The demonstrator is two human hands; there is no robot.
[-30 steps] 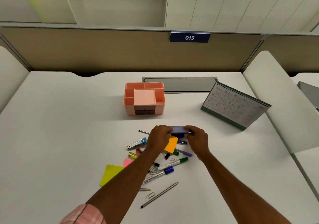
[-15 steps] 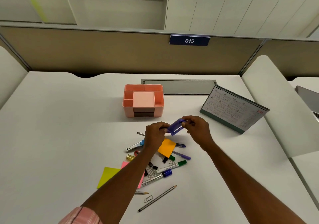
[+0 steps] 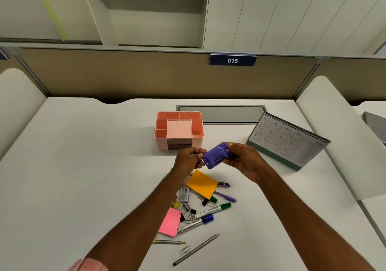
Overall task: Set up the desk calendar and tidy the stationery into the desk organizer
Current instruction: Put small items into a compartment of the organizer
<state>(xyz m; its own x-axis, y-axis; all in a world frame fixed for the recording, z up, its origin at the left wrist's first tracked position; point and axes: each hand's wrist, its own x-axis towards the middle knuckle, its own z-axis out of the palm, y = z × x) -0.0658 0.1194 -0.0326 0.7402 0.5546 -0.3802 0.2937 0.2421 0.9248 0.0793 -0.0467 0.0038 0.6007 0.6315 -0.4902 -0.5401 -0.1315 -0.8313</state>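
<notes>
A small purple hole punch [image 3: 217, 155] is held above the desk between my left hand [image 3: 189, 159] and my right hand [image 3: 242, 159], one at each end. The pink desk organizer [image 3: 198, 137] stands just behind them, its compartments showing nothing inside. To the right, the desk calendar [image 3: 286, 140] stands upright like a tent. Below my hands lies loose stationery: an orange sticky pad [image 3: 202, 184], a pink sticky pad [image 3: 169, 221], a green marker [image 3: 213, 209], a blue marker [image 3: 195, 224], a purple pen [image 3: 225, 197], binder clips [image 3: 188, 209] and two pencils [image 3: 196, 249].
A grey cable hatch [image 3: 221, 114] lies flush in the desk behind the organizer. A tan partition [image 3: 125, 74] with a "015" sign closes the back. White side dividers [image 3: 334, 128] rise at left and right. A paper clip [image 3: 184, 250] lies near the front.
Both hands have lifted the purple hole punch off the pile and carried it up and back toward the organizer, tilting it. The orange pad is now uncovered.
</notes>
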